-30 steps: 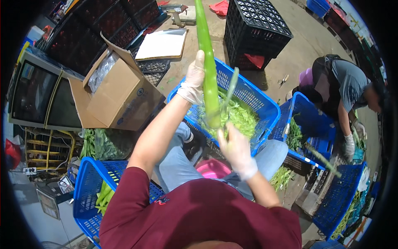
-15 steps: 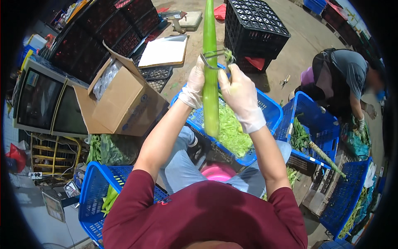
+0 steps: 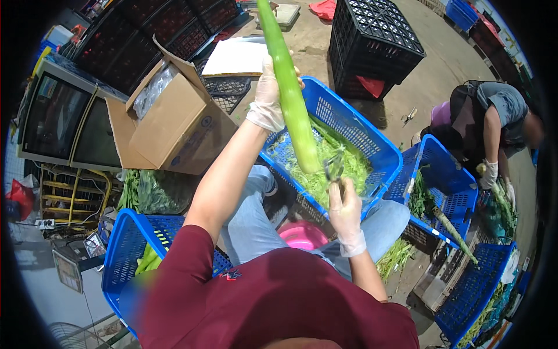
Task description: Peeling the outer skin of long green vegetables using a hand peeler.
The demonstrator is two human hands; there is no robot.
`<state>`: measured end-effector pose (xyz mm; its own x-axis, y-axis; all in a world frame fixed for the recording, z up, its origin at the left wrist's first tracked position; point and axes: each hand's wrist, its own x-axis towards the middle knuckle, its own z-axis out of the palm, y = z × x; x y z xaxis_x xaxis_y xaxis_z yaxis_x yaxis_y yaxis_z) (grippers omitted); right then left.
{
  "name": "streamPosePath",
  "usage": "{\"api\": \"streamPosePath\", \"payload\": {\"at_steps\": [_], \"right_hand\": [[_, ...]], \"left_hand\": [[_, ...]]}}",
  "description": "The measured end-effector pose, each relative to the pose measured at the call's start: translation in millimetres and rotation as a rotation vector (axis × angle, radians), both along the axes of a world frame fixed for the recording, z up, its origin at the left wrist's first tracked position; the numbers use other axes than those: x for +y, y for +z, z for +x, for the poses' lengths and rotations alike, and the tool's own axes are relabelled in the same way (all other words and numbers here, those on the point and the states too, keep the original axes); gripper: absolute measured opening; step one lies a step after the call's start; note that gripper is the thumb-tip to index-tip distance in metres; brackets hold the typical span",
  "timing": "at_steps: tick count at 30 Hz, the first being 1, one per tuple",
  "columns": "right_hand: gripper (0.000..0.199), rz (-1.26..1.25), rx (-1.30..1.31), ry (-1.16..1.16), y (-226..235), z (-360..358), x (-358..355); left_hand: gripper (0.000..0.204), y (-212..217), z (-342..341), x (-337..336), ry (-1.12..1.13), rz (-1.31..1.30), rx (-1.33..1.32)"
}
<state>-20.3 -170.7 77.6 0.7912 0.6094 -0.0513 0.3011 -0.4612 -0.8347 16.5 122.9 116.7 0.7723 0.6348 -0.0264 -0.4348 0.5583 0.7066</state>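
Note:
A long, peeled-looking green celtuce stem slants across the middle, its thick pale end pointing down toward me. My left hand, in a thin translucent glove, is wrapped round it from the left side. My right hand, gloved too, grips a peeler just beside the stem's thick lower end. Motion blurs the peeler, so I cannot tell whether its blade touches the stem. Below both hands, a blue plastic basket holds a heap of pale green peelings.
A blue basket with green stems stands at my left. Between my knees is a pink basin. An open cardboard box sits left, black crates ahead. At right, a co-worker bends beside more blue baskets.
My right hand has come down toward me with the peeler, from the stem's middle to its lower end. The stem now tilts, its upper end further left. The co-worker's arms have shifted.

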Motion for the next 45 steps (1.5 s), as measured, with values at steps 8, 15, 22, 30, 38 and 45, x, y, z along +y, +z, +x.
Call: {"api": "streamPosePath", "payload": {"at_steps": [8,15,22,30,38,45], "right_hand": [[0.037,0.619,0.323,-0.012,5,-9,55],[0.038,0.476,0.18,-0.034,1,-13,55],[0.023,0.313,-0.344,0.054,43,40,67],[0.025,0.152,-0.4,0.054,88,71,109],[0.029,-0.036,-0.378,0.13,25,21,68],[0.027,-0.213,-0.209,0.128,-5,-3,-2]], "left_hand": [[0.056,11,1,-22,-0.043,-0.029,-0.021],[0.058,0,-1,-31,-0.232,0.018,0.018],[0.058,10,-2,-29,-0.168,0.1,0.016],[0.042,20,-3,-47,-0.202,0.03,-0.024],[0.043,10,3,-23,0.011,0.107,0.052],[0.045,13,-3,2,0.106,0.077,0.017]]}}
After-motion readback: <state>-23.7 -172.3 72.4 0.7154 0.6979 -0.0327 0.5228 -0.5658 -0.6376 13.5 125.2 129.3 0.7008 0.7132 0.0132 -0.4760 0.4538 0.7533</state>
